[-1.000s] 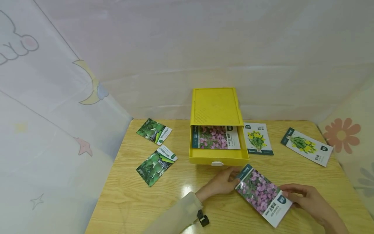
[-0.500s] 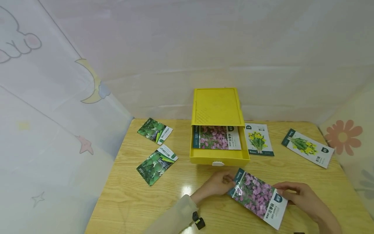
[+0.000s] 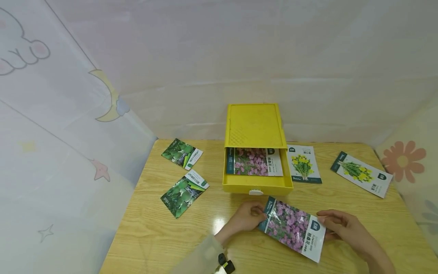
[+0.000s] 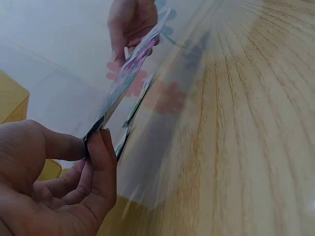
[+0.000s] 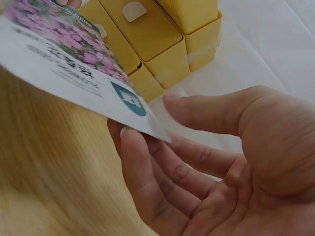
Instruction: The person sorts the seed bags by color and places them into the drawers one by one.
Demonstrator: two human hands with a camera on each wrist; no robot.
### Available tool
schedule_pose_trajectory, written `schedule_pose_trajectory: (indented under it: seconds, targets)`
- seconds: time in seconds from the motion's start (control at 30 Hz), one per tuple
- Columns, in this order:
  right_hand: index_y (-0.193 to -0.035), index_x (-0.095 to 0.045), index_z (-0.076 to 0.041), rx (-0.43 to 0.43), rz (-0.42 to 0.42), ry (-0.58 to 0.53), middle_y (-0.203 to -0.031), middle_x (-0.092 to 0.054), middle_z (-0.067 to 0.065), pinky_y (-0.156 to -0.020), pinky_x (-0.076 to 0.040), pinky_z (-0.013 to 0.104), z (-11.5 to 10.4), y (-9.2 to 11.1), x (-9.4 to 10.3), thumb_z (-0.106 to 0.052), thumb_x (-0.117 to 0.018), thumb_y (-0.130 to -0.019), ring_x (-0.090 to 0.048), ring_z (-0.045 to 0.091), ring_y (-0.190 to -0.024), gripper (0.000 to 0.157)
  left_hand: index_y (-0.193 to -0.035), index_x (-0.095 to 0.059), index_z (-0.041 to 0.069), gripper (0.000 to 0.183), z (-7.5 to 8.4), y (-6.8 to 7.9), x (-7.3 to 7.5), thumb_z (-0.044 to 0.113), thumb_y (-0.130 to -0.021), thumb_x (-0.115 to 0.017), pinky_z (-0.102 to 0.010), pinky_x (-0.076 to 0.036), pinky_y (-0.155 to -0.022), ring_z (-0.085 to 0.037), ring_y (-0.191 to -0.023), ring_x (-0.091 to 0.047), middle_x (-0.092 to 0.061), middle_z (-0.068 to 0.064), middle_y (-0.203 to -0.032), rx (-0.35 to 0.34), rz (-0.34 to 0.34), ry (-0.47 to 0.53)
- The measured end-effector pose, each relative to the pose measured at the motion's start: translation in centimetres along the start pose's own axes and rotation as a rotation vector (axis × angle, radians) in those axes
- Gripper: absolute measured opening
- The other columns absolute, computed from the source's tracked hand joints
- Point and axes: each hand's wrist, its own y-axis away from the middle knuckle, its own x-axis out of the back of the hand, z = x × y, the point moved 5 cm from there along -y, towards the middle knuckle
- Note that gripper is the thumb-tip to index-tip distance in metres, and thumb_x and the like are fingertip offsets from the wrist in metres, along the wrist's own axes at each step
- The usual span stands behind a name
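Note:
A seed packet (image 3: 289, 228) with pink-purple flowers is held tilted above the wooden table. My left hand (image 3: 247, 217) pinches its dark green end between thumb and fingers, as the left wrist view also shows. At the white end is my right hand (image 3: 345, 232). In the right wrist view its fingertips (image 5: 134, 142) touch the packet's underside, while the thumb (image 5: 206, 112) stands apart from it. Behind the hands, a yellow drawer box (image 3: 254, 125) has its front drawer (image 3: 256, 188) pulled out. A similar flower packet (image 3: 254, 161) lies inside that drawer.
Two green-pictured packets (image 3: 184, 193) lie on the table (image 3: 150, 236) at the left. A yellow-flowered packet (image 3: 304, 163) lies against the box's right side, and another (image 3: 362, 174) farther right. Printed cloth (image 3: 191, 57) hangs behind and at both sides.
Both hands and the flower packet have shifted left, and the packet has turned to lie more crosswise. The drawer and the packets on the table stay where they were.

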Motion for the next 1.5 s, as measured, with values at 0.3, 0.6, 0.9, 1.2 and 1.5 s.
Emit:
schedule_pose_trajectory:
  seconds: [0.3, 0.6, 0.9, 1.2, 1.5]
  targets:
    - [-0.136, -0.036, 0.013, 0.024, -0.091, -0.122, -0.112, -0.067, 0.014, -0.083, -0.055, 0.047, 0.7, -0.5, -2.7, -0.023, -0.056, -0.100, -0.068, 0.032, -0.096, 0.055, -0.107, -0.067, 0.011, 0.021, -0.8, 2.1, 1.9, 0.023, -0.090, -0.070, -0.022, -0.052, -0.071, -0.003, -0.079, -0.063, -0.066, 0.011, -0.088, 0.048, 0.085, 0.043]
    - [-0.129, -0.044, 0.012, 0.006, -0.105, -0.148, -0.109, -0.068, 0.016, -0.081, -0.056, 0.046, 0.8, -0.7, -4.8, -0.022, -0.059, -0.099, -0.068, 0.032, -0.096, 0.048, -0.104, -0.066, 0.016, 0.014, -1.0, 3.9, 3.2, 0.022, -0.091, -0.069, -0.026, -0.052, -0.065, -0.007, -0.077, -0.063, -0.066, 0.009, -0.088, 0.055, 0.120, 0.059]
    - [-0.124, -0.050, 0.011, 0.015, -0.141, -0.113, -0.102, -0.068, 0.017, -0.076, -0.057, 0.047, 0.4, -0.3, -6.6, -0.021, -0.061, -0.098, -0.068, 0.033, -0.089, 0.043, -0.105, -0.066, 0.013, 0.016, -1.0, 5.1, 4.2, 0.019, -0.090, -0.070, -0.028, -0.055, -0.059, -0.012, -0.071, -0.064, -0.067, 0.005, -0.089, 0.060, 0.141, 0.122]
    - [-0.121, -0.052, 0.011, 0.042, -0.131, -0.077, -0.101, -0.069, 0.017, -0.071, -0.058, 0.044, -0.1, -0.2, -7.4, -0.022, -0.060, -0.098, -0.069, 0.031, -0.086, 0.041, -0.102, -0.066, 0.008, 0.014, -0.5, 6.1, 4.7, 0.014, -0.090, -0.068, -0.027, -0.053, -0.063, -0.012, -0.079, -0.065, -0.069, 0.002, -0.090, 0.044, 0.166, 0.126]
    - [-0.120, -0.055, 0.010, 0.061, -0.097, -0.035, -0.099, -0.069, 0.016, -0.067, -0.058, 0.040, -1.4, 0.1, -7.7, -0.024, -0.062, -0.097, -0.067, 0.024, -0.078, 0.042, -0.098, -0.068, 0.007, 0.010, -0.5, 7.2, 5.5, 0.015, -0.092, -0.066, -0.037, -0.057, -0.055, -0.018, -0.060, -0.064, -0.068, -0.003, -0.086, 0.082, 0.144, 0.221]
